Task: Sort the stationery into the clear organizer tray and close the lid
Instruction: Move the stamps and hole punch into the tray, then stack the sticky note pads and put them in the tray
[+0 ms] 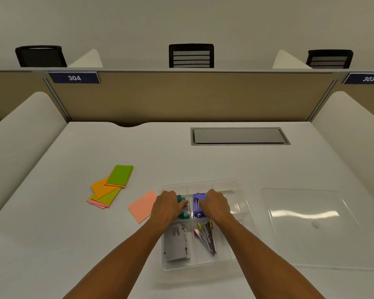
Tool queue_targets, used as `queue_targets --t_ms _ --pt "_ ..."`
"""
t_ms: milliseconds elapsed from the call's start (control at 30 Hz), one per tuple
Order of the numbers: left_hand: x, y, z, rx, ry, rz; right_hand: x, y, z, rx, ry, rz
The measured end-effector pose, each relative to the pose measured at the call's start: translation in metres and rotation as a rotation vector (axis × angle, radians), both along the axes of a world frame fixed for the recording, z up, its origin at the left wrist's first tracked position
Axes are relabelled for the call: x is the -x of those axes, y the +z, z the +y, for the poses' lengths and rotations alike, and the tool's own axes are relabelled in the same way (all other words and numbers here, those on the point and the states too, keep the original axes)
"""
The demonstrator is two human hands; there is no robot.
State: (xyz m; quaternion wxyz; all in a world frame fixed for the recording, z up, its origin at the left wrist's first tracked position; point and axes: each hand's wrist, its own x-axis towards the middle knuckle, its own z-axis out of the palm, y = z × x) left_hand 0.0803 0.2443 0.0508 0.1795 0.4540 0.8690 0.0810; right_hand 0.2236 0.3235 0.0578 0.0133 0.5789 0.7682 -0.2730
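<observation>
- Left hand (167, 205) grips green clips (183, 207); right hand (216, 204) grips purple clips (198, 205), both inside the tray (238, 184).
- Risk: loose clips could spill across dividers, and the notes (108, 188) are unsorted.

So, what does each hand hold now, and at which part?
The left hand grips the green clips at their top. The right hand grips the purple clip at its right side. Both are inside the tray.

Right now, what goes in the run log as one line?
left hand: grips teal item in tray | right hand: on purple item | lid: off, right of tray | sticky notes: unsorted
</observation>
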Motion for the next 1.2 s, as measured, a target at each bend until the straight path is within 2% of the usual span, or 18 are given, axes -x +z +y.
queue_targets --t_ms 233,533,667,767,900,1200 --pt "0.002 0.011 -0.011 -0.103 0.059 -0.035 -0.007 0.005 -0.010 -0.027 0.013 0.101" --pt "0.000 0.019 -0.057 -0.352 0.276 -0.047 -0.025 0.012 -0.021 -0.115 -0.043 0.335" --pt "-0.003 0.023 -0.076 -0.373 0.351 -0.027 -0.021 0.019 -0.030 -0.049 -0.003 0.513" --pt "-0.001 0.026 -0.093 -0.401 0.406 -0.007 -0.012 0.026 -0.039 0.030 0.110 0.633" --pt "0.014 0.025 -0.118 -0.436 0.471 -0.003 0.010 0.029 -0.057 0.107 0.229 0.665" --pt "0.087 0.018 -0.152 -0.442 0.551 0.002 0.085 0.038 -0.077 0.104 0.357 0.637"
